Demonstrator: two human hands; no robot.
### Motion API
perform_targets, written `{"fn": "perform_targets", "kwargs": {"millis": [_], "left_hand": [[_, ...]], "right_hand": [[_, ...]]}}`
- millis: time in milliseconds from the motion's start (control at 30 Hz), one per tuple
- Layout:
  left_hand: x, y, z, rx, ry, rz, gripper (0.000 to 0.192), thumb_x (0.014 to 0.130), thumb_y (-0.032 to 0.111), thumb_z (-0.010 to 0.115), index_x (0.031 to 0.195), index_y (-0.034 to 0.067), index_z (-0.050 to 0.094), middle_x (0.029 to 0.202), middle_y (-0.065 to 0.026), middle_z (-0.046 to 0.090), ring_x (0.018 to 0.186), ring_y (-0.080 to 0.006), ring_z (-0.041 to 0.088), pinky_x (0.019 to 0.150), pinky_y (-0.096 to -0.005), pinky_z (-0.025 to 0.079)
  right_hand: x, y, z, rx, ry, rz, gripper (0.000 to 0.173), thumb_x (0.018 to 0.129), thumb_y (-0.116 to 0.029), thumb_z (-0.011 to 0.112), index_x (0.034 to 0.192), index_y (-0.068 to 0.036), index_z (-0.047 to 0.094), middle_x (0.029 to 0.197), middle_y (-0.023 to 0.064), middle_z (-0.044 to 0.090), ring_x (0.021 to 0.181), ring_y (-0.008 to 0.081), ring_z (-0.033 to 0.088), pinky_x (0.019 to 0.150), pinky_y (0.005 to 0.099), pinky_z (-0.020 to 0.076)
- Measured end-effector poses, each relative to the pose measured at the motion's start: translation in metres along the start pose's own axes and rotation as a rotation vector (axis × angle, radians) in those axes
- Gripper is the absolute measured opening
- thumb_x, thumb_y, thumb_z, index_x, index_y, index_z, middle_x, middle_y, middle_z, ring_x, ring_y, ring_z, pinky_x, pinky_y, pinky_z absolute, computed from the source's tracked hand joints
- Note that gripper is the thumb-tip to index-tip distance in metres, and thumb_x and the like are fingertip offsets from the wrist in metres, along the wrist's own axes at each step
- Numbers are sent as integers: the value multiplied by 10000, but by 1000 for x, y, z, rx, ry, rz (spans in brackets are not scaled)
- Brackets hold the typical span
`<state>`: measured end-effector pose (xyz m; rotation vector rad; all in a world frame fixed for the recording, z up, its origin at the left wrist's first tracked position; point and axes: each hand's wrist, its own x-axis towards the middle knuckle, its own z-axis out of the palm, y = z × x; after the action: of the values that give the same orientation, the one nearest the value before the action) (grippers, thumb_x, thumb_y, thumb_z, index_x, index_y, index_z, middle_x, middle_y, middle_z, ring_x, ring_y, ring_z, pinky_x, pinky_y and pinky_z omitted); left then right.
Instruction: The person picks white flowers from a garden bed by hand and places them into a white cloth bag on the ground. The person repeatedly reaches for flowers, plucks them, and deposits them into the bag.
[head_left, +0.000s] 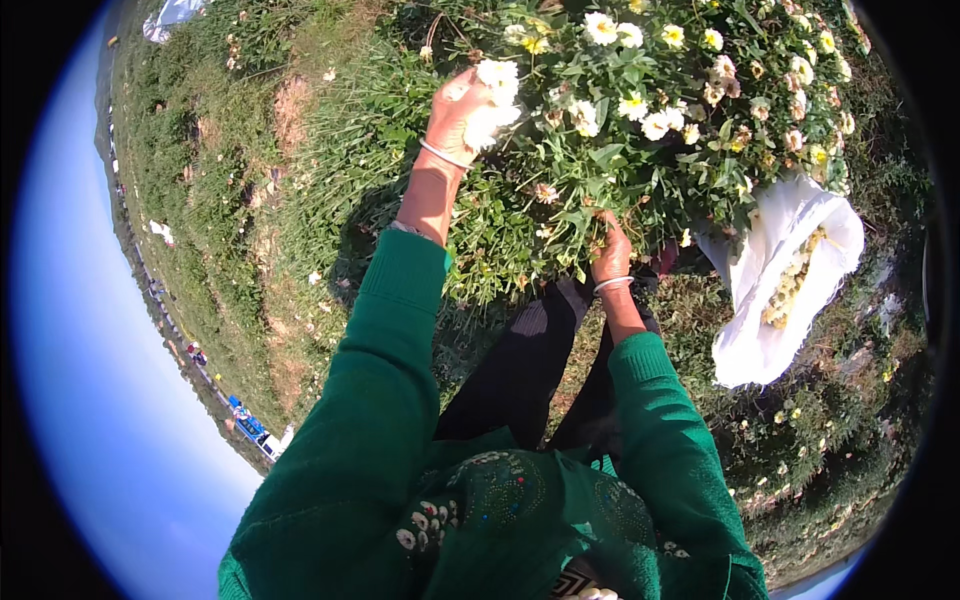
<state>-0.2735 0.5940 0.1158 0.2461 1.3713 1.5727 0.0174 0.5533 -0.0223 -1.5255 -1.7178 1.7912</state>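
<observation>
My left hand (457, 112) is closed around several white flower heads (491, 112), which look overexposed in the sun. Low in the same flowering bush (622, 161), my right hand (615, 255) reaches among green leaves and stems. Its fingertips are hidden by foliage, so whether they grip a stem is unclear. White and yellow blossoms (634, 106) cover the upper part of the bush, with some browned ones (724, 82) between them. To the right of my right hand, a white woven sack (739, 330) gapes, with pale yellow flower heads (787, 292) inside.
Rows of low plants (217, 247) with bare soil strips (289, 112) run along the left. Another white bag (176, 11) lies at the upper left. Far off stand a blue vehicle (251, 427) and a person (196, 352). My dark-trousered legs (517, 360) stand against the bush.
</observation>
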Motion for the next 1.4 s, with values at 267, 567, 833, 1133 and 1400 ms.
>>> {"fn": "perform_targets", "kwargs": {"millis": [267,567,833,1133,1400], "left_hand": [[-34,16,111,-344,-321,-137,348,869,234,588,1128,26,483,922,-155,574,684,-182,563,434,-224,430],[-57,-121,354,634,-552,25,517,752,206,711,1167,-39,522,1017,-131,619,872,-159,618,765,-272,486],[-85,-91,273,451,-417,-250,416,876,157,564,1228,-38,461,1103,-182,565,984,-266,603,759,-323,544],[-31,-18,87,885,155,329,159,856,14,524,988,-25,605,896,-83,621,767,-134,622,694,-248,516],[60,14,121,1445,152,310,488,684,385,739,1060,97,621,663,-17,602,613,-128,570,602,-286,476]], "right_hand": [[6,-46,-25,-194,-56,-49,480,636,117,580,1058,-105,525,790,181,630,776,389,609,667,393,480],[-22,-88,-76,402,-224,335,467,896,-245,522,1315,-75,407,1230,118,496,1116,213,470,962,333,337],[-6,-32,-24,182,-22,55,323,840,-189,498,1144,-88,547,1037,198,576,995,327,533,866,407,397],[-8,-31,-13,-61,-8,-104,566,604,118,592,1094,-161,544,686,194,560,682,404,560,615,433,431],[-16,-21,-11,-129,21,-114,579,562,133,599,1094,-93,553,740,229,574,726,426,556,642,425,451]]}}
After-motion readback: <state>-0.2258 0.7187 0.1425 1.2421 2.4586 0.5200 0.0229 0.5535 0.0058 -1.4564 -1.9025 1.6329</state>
